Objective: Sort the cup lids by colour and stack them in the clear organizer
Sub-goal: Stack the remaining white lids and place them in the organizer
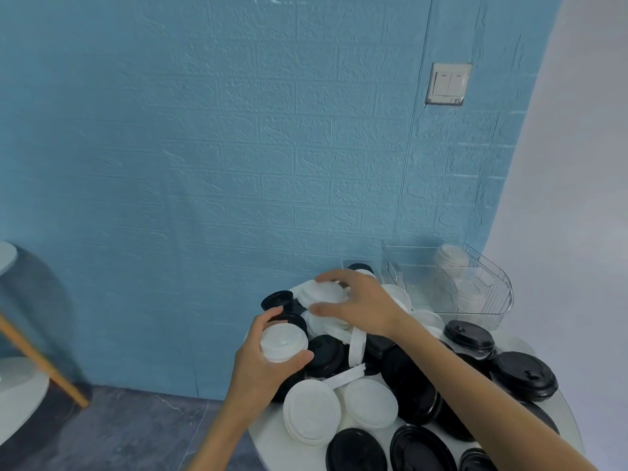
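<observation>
1. Nearest the camera, black lids (pixel 423 448) sit along the near edge of the round white worktop (pixel 268 447), with two white lids (pixel 312 411) lying flat just behind them.
2. The left hand (pixel 263 362) is at the worktop's left edge, fingers and thumb curled round a short stack of white lids (pixel 284 343), held just above the heap.
3. Right beside that stack, black and white lids lie jumbled, some white ones tipped on edge.
4. The right hand (pixel 356 305) reaches across the heap, fingers curved and spread over a white lid (pixel 324 295) at the far side; thumb and fingertips sit on its rim, gripping it.
5. More black lids are piled to the right, under and beyond the right forearm.
6. Farthest back, by the blue wall (pixel 204 147), stands the clear organizer (pixel 489 294), white lids (pixel 452 263) stacked inside, well apart from both hands.
</observation>
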A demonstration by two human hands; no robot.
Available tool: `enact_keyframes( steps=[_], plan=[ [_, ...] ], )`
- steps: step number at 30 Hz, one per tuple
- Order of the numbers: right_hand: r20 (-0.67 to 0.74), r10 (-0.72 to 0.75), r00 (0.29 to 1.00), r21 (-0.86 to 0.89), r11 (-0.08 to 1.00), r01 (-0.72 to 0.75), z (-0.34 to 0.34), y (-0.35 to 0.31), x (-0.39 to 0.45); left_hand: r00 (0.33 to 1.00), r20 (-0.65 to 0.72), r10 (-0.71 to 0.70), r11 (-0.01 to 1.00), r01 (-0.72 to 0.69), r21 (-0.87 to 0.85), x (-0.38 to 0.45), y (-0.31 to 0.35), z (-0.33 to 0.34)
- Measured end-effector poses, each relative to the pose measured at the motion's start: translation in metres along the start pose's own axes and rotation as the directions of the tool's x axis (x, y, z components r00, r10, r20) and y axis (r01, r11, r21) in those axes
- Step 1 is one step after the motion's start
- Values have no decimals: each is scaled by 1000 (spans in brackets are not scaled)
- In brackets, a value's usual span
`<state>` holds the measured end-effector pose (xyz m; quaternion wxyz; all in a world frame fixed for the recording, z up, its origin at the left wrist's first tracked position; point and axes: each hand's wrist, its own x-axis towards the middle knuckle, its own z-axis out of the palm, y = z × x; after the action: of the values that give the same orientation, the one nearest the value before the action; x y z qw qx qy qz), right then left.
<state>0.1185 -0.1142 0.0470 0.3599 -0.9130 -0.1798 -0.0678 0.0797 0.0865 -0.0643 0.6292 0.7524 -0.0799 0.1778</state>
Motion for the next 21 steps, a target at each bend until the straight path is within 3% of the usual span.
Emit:
enact_keyframes(
  steps=[6,11,15,21],
  plan=[
    [223,-31,974,-19,999,36,16,-16,-17,998,52,-39,996,43,-77,6,14,25],
    [256,-35,966,111,994,6,12,-13,-25,996,83,-15,995,23,-97,6,16,32],
    [248,-1,969,182,982,-46,17,-6,-21,999,29,15,996,-12,-84,7,16,35],
    [224,31,974,168,983,-70,16,-2,-19,996,89,23,999,-19,-47,8,23,38]
  ],
)
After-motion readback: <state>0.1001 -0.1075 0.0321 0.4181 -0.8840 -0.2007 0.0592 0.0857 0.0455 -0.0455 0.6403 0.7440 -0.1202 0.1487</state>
